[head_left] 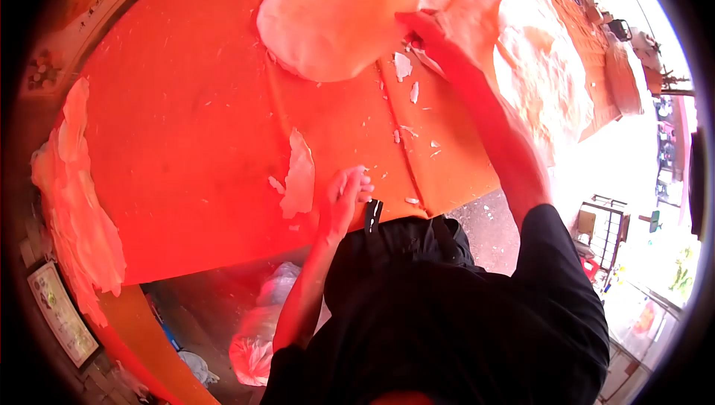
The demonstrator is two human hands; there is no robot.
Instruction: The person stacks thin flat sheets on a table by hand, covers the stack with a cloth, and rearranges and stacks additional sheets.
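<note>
A thin, round, pale sheet point(335, 21) lies at the far middle of the red-covered table point(194, 144). My right hand point(424, 31) reaches across to its right edge, fingers close together and closed on the rim; the thumb side is partly hidden. Beside that forearm a heap of similar thin sheets point(532, 55) spreads to the right, brightly lit. My left hand point(347, 190) hovers by the near table edge with fingers loosely bent and apart, holding nothing. Just left of it is a torn strip of sheet point(299, 174).
Small scraps point(403, 67) are scattered mid-table. More torn sheet pieces point(74, 204) hang over the left edge. Under the table stands a plastic bag point(268, 323). A wire rack point(602, 230) is at the right, and a stuffed sack point(625, 73) sits at the far right.
</note>
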